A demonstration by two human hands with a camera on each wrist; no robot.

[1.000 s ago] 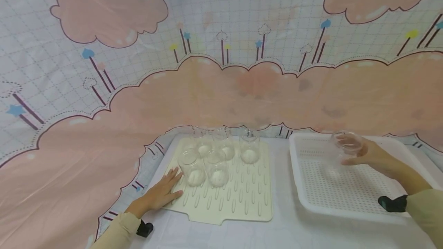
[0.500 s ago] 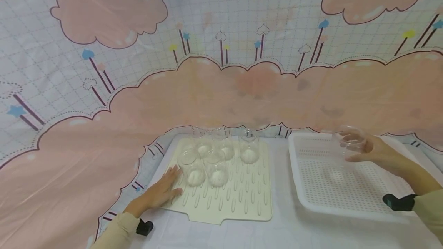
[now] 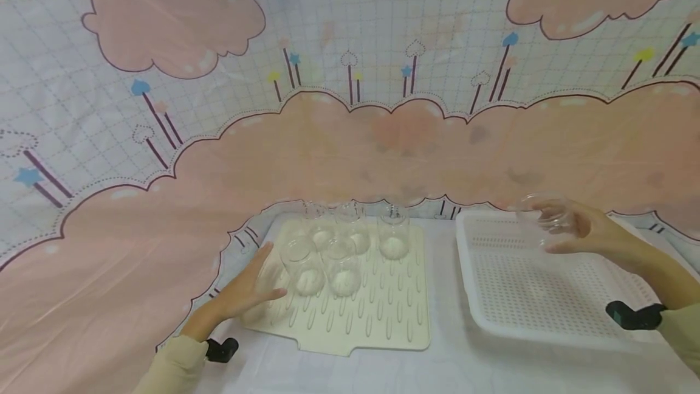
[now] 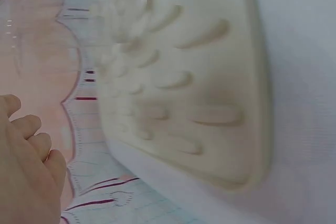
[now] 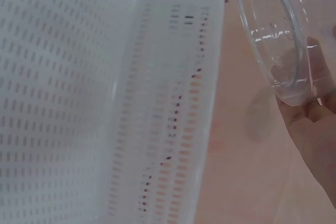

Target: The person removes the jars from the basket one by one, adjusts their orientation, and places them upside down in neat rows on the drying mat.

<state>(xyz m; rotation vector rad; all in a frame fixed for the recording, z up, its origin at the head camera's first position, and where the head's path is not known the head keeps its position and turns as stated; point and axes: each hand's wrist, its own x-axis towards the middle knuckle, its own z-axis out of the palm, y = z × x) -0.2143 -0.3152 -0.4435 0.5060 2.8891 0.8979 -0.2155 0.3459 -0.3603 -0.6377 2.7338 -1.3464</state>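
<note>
My right hand (image 3: 593,233) grips a clear cup (image 3: 538,217) above the back of the white basket. The right wrist view shows the cup's rim (image 5: 294,30), with the fingers wrapped around its side. Over the left edge of the cream ribbed drying mat (image 3: 383,315) is my left hand (image 3: 240,290), fingers extended and thumb spread apart, holding nothing. Several clear cups stand on the mat; the front-left cup (image 3: 302,266) is nearest to that hand, with another cup (image 3: 343,269) right beside it. A separate cup (image 3: 394,236) stands at the back right of the mat.
The white perforated basket (image 3: 476,303) stands on the right of the white-covered table (image 3: 443,369), apart from the mat. A patterned cloth (image 3: 339,151) with pink clouds rises behind the table and along its left side.
My left hand has lifted off the mat's left edge and shifted slightly left, its thumb spreading wider. My right hand has raised the cup higher over the basket.
</note>
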